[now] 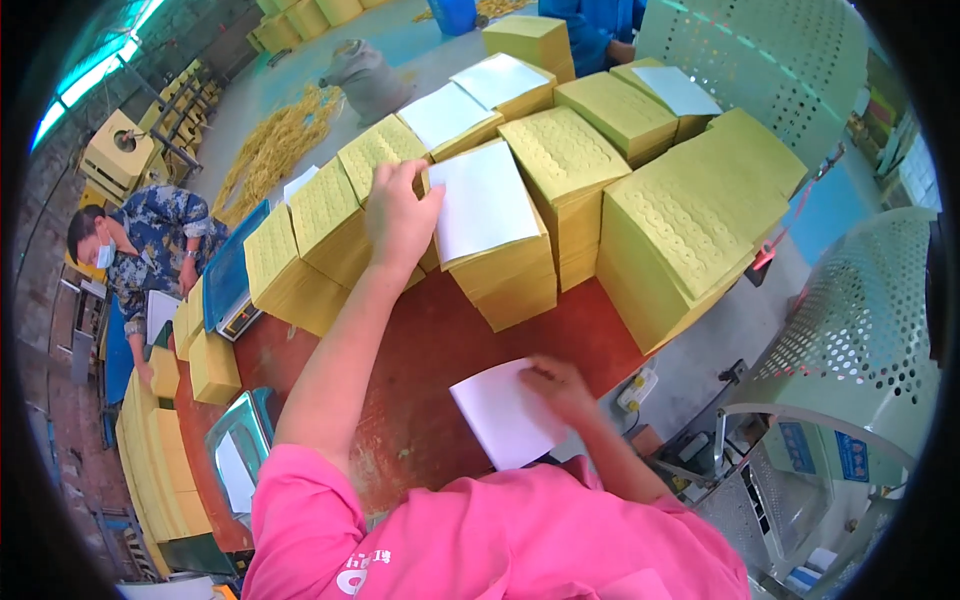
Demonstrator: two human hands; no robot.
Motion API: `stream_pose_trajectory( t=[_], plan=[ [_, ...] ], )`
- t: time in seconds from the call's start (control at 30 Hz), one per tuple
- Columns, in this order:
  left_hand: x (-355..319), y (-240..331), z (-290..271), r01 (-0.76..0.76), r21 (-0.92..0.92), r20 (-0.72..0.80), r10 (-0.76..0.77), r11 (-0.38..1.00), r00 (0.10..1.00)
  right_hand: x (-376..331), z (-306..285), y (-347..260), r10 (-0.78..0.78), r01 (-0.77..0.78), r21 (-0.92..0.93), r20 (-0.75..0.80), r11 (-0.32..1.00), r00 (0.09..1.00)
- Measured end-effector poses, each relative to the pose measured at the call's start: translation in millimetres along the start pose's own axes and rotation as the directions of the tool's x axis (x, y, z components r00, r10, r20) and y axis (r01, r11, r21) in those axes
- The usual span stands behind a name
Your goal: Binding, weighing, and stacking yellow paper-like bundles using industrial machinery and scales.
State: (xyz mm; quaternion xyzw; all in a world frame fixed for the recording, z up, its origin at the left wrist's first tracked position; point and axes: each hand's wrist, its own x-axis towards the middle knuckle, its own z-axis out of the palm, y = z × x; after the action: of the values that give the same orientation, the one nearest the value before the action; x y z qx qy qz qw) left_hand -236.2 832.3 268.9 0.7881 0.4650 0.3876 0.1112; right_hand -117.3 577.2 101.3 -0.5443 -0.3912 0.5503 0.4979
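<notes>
My left hand (402,212) reaches over the red table (400,370) to the stacks of yellow paper. Its fingers are bent, with a gap between thumb and forefinger, at the left edge of a white sheet (485,203). That sheet lies on top of a tall yellow paper stack (510,285); whether my thumb touches it, I cannot tell. Close to my body, my right hand (560,388) is closed on the edge of a loose white sheet of paper (505,415), held tilted above the table.
More yellow stacks (680,230) with embossed tops surround my hands' far side. At left are a blue weighing scale (230,270), a smaller teal-framed scale (240,450) and a co-worker (160,240). Perforated pale-green machine guards (850,340) stand at right, a grey sack (365,75) behind.
</notes>
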Motion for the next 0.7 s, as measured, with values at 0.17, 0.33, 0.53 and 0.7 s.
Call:
stream_pose_trajectory(
  t=[0.17,0.33,0.53,0.7],
  plan=[
    [23.2,24.5,-9.7,-0.469,0.096,0.011,0.47,0.878,0.883,22.4,-54.2,-19.6,-0.249,0.263,0.069,-0.163,0.962,0.955],
    [18.9,26.3,32.5,-0.329,0.165,0.362,0.254,0.93,0.897,68.1,-37.1,3.6,-0.519,0.481,-0.195,-0.344,0.855,0.783],
    [-17.4,22.9,25.3,-0.436,0.056,0.35,0.392,0.898,0.851,29.6,-19.1,1.1,-0.439,0.44,-0.099,-0.414,0.892,0.797],
    [-108.7,40.7,-54.3,-0.5,-0.165,0.419,0.519,0.85,0.745,-70.1,-18.5,32.0,-0.041,0.096,0.246,-0.218,0.965,0.975]
  ],
)
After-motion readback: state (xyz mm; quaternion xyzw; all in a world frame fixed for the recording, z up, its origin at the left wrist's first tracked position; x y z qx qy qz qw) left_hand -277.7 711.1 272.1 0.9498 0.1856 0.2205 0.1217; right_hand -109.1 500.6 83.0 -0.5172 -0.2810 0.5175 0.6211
